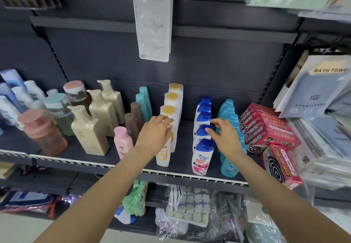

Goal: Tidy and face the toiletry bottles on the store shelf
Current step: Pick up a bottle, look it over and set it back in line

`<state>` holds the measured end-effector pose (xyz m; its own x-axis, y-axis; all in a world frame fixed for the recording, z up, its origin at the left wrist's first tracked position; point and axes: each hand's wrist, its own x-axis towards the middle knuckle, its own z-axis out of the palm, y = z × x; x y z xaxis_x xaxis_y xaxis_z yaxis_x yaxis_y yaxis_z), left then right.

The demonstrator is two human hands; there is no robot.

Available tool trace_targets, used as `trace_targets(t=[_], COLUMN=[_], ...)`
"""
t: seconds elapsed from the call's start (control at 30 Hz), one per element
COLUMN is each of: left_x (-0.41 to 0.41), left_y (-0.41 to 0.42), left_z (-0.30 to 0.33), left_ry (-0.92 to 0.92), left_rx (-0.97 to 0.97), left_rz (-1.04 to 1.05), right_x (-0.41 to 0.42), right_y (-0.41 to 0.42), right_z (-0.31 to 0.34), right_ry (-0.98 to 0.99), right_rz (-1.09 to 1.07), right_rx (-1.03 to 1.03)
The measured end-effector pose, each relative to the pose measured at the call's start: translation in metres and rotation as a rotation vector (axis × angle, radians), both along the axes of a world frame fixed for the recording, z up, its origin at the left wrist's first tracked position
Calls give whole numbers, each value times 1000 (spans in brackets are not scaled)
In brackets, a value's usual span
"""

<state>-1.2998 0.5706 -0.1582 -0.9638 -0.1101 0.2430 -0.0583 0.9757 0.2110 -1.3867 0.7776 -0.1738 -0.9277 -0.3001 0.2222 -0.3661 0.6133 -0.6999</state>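
White yellow-capped bottles (171, 100) stand in a file running front to back mid-shelf, and the left hand (154, 134) curls over the nearest one's top; just right, the right hand (224, 136) hovers with loosely spread fingers between the blue-capped bottles (203, 147) and the teal bottles (228, 164). All stand on a dark shelf (76, 154) with a white-toothed front rail before a dark back panel. Beige pump bottles (91, 128) and a pink bottle (121, 141) crowd the left, red coil boxes (269, 128) the right.
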Motion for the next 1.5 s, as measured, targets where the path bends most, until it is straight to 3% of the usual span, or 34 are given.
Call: trace_targets(t=[0.17, 0.53, 0.9, 1.13, 1.2, 1.5], left_x=[-20, -30, -33, -37, -37, -22], left_y=[-13, -21, -19, -5, -1, 11], left_z=[4, -8, 4, 23, 31, 59], left_ry=[32, -68, -82, 50, 38, -338], left_rx=[56, 23, 62, 412, 588, 1510], left_rz=[-70, -89, -68, -64, -21, 139], right_x=[-20, -39, -26, -13, -8, 3], right_y=[-5, -16, -7, 4, 7, 10], right_z=[1, -9, 49, 87, 95, 107], right_ry=[-48, -185, -102, -251, -319, -455], right_rz=[58, 63, 14, -52, -45, 21], right_rx=[133, 222, -211, -632, -751, -1092])
